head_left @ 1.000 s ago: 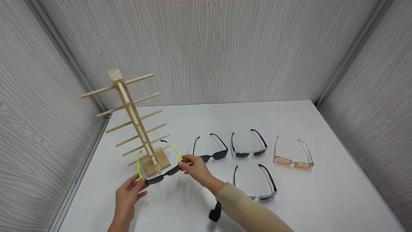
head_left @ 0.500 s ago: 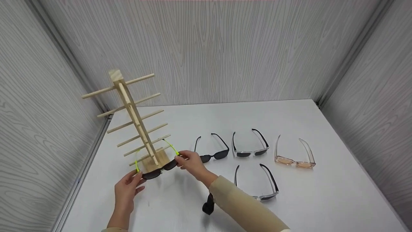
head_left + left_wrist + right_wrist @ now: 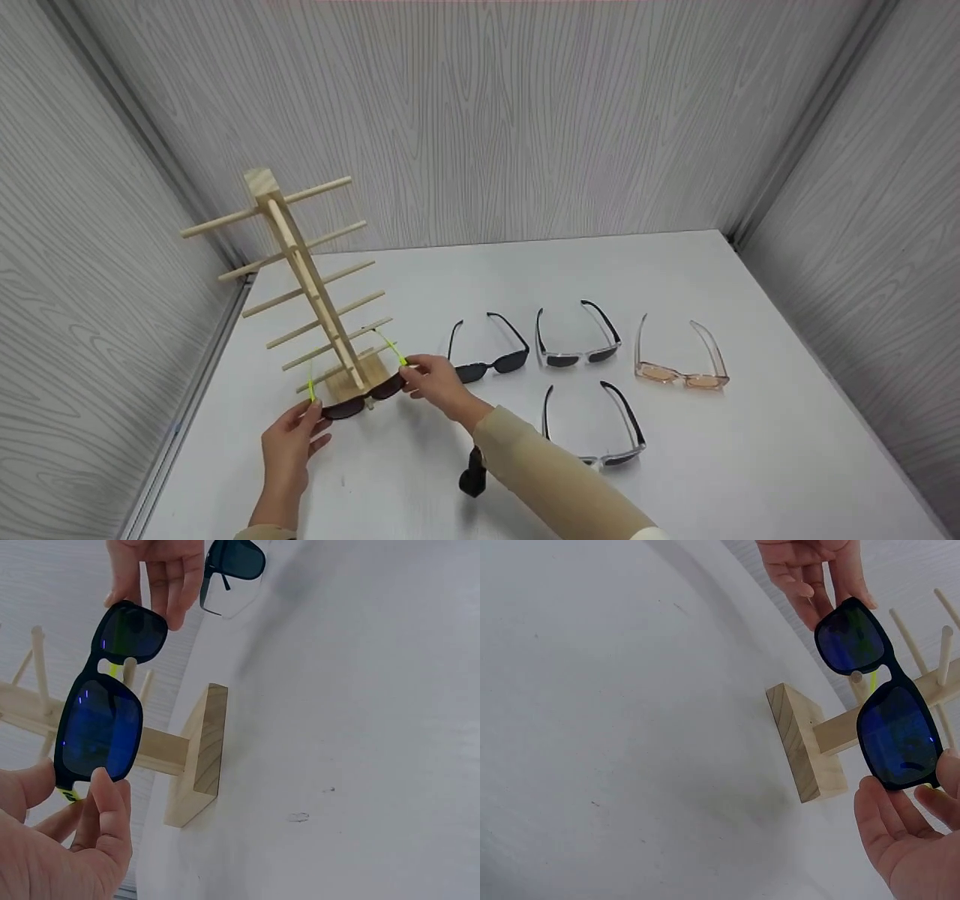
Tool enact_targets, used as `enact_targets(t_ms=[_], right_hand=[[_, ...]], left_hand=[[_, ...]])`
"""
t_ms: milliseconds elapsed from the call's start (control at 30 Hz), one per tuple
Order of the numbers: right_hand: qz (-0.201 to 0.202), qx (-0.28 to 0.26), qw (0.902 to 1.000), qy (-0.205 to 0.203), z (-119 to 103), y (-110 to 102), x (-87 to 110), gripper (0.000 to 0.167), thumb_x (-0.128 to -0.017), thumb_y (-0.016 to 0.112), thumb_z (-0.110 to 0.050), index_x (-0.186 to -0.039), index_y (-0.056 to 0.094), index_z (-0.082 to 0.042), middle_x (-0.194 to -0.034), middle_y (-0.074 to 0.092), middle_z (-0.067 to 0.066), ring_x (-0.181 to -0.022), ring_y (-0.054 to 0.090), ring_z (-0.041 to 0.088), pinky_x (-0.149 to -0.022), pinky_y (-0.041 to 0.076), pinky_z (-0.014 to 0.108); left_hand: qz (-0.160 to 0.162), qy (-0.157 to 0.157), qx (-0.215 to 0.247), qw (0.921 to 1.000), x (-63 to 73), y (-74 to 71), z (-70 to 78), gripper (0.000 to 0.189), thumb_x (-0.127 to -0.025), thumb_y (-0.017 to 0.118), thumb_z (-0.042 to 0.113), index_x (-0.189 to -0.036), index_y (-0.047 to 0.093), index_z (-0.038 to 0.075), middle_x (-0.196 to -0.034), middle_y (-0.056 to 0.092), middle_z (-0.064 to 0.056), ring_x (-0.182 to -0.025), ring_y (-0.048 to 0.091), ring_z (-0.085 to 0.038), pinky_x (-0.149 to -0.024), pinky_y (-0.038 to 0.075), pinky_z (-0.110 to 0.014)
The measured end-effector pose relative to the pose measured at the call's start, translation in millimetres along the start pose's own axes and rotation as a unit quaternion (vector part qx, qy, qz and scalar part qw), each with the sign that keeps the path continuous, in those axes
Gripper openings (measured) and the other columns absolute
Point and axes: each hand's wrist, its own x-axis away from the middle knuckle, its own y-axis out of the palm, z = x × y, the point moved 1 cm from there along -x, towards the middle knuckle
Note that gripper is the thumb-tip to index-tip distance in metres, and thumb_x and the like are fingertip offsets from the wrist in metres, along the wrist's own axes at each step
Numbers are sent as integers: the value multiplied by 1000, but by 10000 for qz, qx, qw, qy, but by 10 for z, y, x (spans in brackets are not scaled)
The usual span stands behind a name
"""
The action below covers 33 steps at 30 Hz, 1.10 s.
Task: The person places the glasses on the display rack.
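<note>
Both hands hold one pair of sunglasses (image 3: pixel 346 408) with a black front, dark lenses and yellow-green temples. My left hand (image 3: pixel 287 442) pinches its left end and my right hand (image 3: pixel 441 386) its right end. Blue reflections show on the lenses (image 3: pixel 101 727) in the left wrist view. The sunglasses are at the lowest part of a wooden display rack (image 3: pixel 322 304), temples pointing back past its pegs. In the right wrist view a peg tip (image 3: pixel 856 678) shows just below the nose bridge; whether the bridge touches it I cannot tell.
Right of the rack lie black sunglasses (image 3: pixel 510 362), clear-fronted sunglasses (image 3: pixel 562 360) and peach-tinted glasses (image 3: pixel 703 381). Nearer the front are more clear-framed sunglasses (image 3: pixel 621 457), partly behind the right sleeve (image 3: pixel 555 472). Grey wood-grain walls surround the white table (image 3: pixel 750 465).
Both hands have moved the sunglasses slightly left and back, closer against the rack. The temples now reach further in among the lower pegs. The other glasses stay put.
</note>
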Motion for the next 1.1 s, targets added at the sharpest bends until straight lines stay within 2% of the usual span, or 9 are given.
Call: enact_targets(t_ms=[200, 300, 533, 667, 867, 1100], right_hand=[[225, -185, 9992, 277, 102, 28, -6, 35, -93, 58, -16, -123, 56, 2, -92, 65, 7, -89, 65, 28, -71, 55, 33], [304, -244, 9989, 265, 111, 48, -2, 33, -93, 58, -16, -121, 57, 2, -91, 65, 8, -88, 65, 29, -70, 55, 33], [388, -318, 9986, 158, 103, 69, -25, 32, -93, 58, -12, -120, 57, 5, -89, 65, 9, -90, 64, 35, -71, 55, 35], [412, -319, 9984, 199, 117, 86, -49, 32, -92, 58, -12, -120, 57, 4, -89, 65, 9, -90, 65, 33, -70, 55, 34], [459, -243, 9984, 233, 126, 93, -70, 31, -93, 58, -14, -119, 58, 2, -91, 66, 9, -89, 66, 30, -73, 54, 35], [507, -83, 9981, 334, 98, 87, -85, 29, -93, 58, -15, -118, 60, -1, -91, 65, 7, -87, 66, 25, -74, 54, 35]], left_hand=[[-69, -157, 57, 9998, -28, -5, -67, 48, -93, 57, 25, -130, 47, -4, -92, 62, -3, -81, 65, -11, -70, 54, -26], [-74, -193, 63, 9998, -41, -10, -85, 50, -93, 58, 26, -131, 46, -4, -92, 62, -2, -82, 65, -12, -70, 54, -26], [-44, -113, 52, 9999, -84, -2, -114, 53, -92, 58, 29, -132, 45, -4, -97, 60, -7, -87, 65, -17, -71, 54, -26], [-31, -93, 17, 10000, -101, -8, -119, 53, -93, 57, 31, -133, 45, -3, -100, 58, -9, -88, 64, -18, -72, 54, -26], [58, 30, 68, 10000, -116, -5, -128, 53, -92, 58, 31, -131, 47, -3, -96, 60, -7, -88, 65, -19, -72, 54, -28], [60, 69, 11, 10000, -130, -2, -132, 57, -92, 57, 35, -133, 45, -3, -104, 58, -12, -86, 65, -14, -73, 54, -27]])
